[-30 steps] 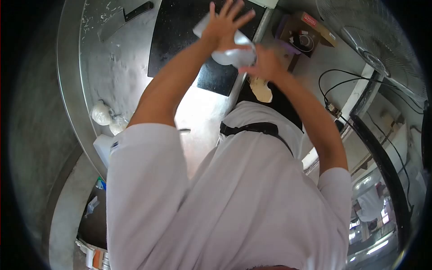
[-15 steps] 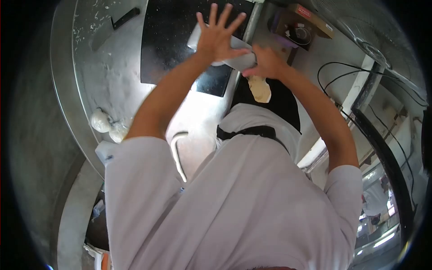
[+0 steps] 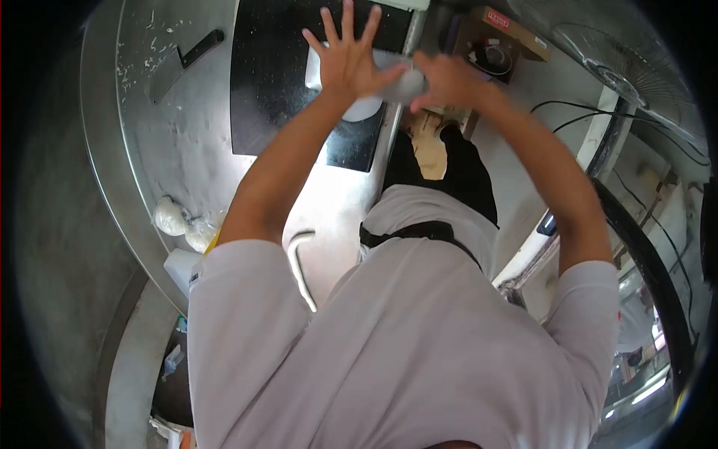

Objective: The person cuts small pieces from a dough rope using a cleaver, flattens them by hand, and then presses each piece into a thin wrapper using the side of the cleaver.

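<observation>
My left hand (image 3: 348,67) lies flat with fingers spread over a broad grey metal blade, which looks like a cleaver (image 3: 406,87). At the blade's right end my right hand (image 3: 452,84), slightly blurred, is closed around it; the handle is hidden in the fingers. Beneath the blade is a black board (image 3: 280,112). A white, round, flat piece (image 3: 363,111), dough by its look, shows below my left palm on the board. Nearer my body, a long white dough strip (image 3: 298,266) lies bent on the metal counter.
Another cleaver (image 3: 168,75) with a black handle lies left of the board, near small white scraps (image 3: 146,45). Knotted plastic bags (image 3: 183,224) sit at the counter's left edge. On the right are a cardboard box (image 3: 516,34), black cables (image 3: 583,108) and a fan (image 3: 621,67).
Both hands and the blade have shifted slightly left in view, and more of the white round piece shows. The whole view has moved a little; the other cleaver shows more clearly.
</observation>
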Motion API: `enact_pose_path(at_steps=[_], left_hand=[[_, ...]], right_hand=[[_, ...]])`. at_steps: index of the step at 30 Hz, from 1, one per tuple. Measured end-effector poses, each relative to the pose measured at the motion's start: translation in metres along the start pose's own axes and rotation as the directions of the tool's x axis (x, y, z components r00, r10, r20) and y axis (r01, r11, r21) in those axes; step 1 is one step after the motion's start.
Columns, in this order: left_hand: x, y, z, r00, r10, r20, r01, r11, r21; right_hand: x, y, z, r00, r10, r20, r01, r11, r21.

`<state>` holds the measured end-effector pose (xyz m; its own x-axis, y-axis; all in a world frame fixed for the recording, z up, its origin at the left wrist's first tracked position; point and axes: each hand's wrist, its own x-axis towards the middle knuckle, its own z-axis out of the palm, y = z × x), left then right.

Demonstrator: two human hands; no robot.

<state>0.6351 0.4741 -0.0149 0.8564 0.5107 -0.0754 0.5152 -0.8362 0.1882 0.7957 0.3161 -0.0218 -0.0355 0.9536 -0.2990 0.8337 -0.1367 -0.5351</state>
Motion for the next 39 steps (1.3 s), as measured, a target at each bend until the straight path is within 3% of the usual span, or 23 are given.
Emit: enact_pose_path(at_steps=[1,3,5,7,11,15,17,19,21,23,25,27,29,30,31,33,35,36,37,39], left_hand=[[0.004,-0.002,0.004,0.996,-0.028,-0.086,0.027,0.999,-0.019],[0.019,-0.004,-0.008,0.986,-0.134,-0.104,0.133,0.991,-0.017],[0.029,-0.007,-0.020,0.982,-0.181,-0.047,0.182,0.983,0.008],[0.023,-0.021,-0.011,0.999,-0.041,-0.017,0.041,0.999,0.028],[-0.002,0.005,0.001,0.998,0.016,0.065,-0.016,1.000,-0.006],[0.024,0.000,-0.003,0.990,-0.091,-0.107,0.095,0.995,0.035],[0.035,-0.006,-0.014,0.987,-0.139,-0.081,0.142,0.990,0.022],[0.037,-0.016,-0.011,0.995,-0.080,-0.052,0.081,0.996,0.032],[0.015,-0.011,-0.003,1.000,-0.025,-0.001,0.025,0.999,0.023],[0.003,0.012,-0.012,0.981,-0.063,0.182,0.048,0.995,0.083],[0.014,0.008,0.002,0.990,-0.059,0.131,0.048,0.996,0.081],[0.028,0.002,0.005,0.995,-0.042,-0.095,0.047,0.998,0.052],[0.045,-0.004,-0.005,0.997,-0.055,-0.060,0.060,0.995,0.085],[0.047,-0.010,-0.009,0.999,-0.007,-0.037,0.011,0.995,0.102],[0.046,-0.018,-0.010,0.999,0.038,-0.008,-0.037,0.992,0.117],[0.018,-0.029,-0.008,0.978,0.202,0.045,-0.206,0.973,0.101],[0.002,-0.028,-0.011,0.944,0.209,0.256,-0.248,0.960,0.128],[0.003,-0.039,-0.002,0.947,0.282,0.153,-0.300,0.948,0.104],[0.009,-0.040,-0.002,0.949,0.273,0.157,-0.290,0.951,0.102],[0.026,-0.047,-0.012,0.941,0.337,0.031,-0.338,0.928,0.160]], right_hand=[[0.007,0.004,-0.006,1.000,0.003,0.008,-0.003,1.000,0.015],[0.041,0.021,-0.037,0.981,-0.194,-0.018,0.190,0.974,-0.122],[0.056,0.022,-0.025,0.992,-0.127,0.007,0.127,0.988,-0.091],[0.040,0.011,-0.012,0.995,-0.088,-0.036,0.090,0.994,0.061],[0.001,0.007,0.006,0.999,0.029,0.028,-0.030,0.999,0.011],[0.042,0.029,-0.034,0.993,0.030,0.116,-0.025,0.999,-0.044],[0.051,0.013,-0.045,0.998,0.002,0.062,0.004,0.995,-0.100],[0.045,0.012,-0.048,1.000,-0.025,0.003,0.025,0.986,-0.165],[0.031,0.002,-0.020,0.979,0.105,0.176,-0.115,0.992,0.049],[0.010,0.012,-0.004,0.992,0.054,0.117,-0.056,0.998,0.015],[0.010,0.020,-0.002,1.000,0.001,-0.026,-0.002,0.999,-0.050],[0.027,0.031,-0.019,0.997,-0.006,0.073,0.006,1.000,0.002],[0.044,0.043,-0.023,0.963,-0.208,-0.169,0.196,0.977,-0.087],[0.043,0.036,-0.020,0.982,-0.133,-0.136,0.137,0.990,0.019],[0.036,0.027,-0.014,0.982,-0.127,-0.137,0.130,0.991,0.013],[0.018,-0.005,0.004,0.997,0.032,0.064,-0.044,0.978,0.203],[0.005,-0.030,0.018,0.993,0.105,0.058,-0.114,0.977,0.183],[0.003,-0.034,0.022,0.984,0.170,0.060,-0.177,0.971,0.163],[0.009,-0.028,0.023,0.984,0.163,0.069,-0.172,0.971,0.164],[0.026,-0.020,0.017,0.991,0.127,-0.051,-0.114,0.970,0.215]])
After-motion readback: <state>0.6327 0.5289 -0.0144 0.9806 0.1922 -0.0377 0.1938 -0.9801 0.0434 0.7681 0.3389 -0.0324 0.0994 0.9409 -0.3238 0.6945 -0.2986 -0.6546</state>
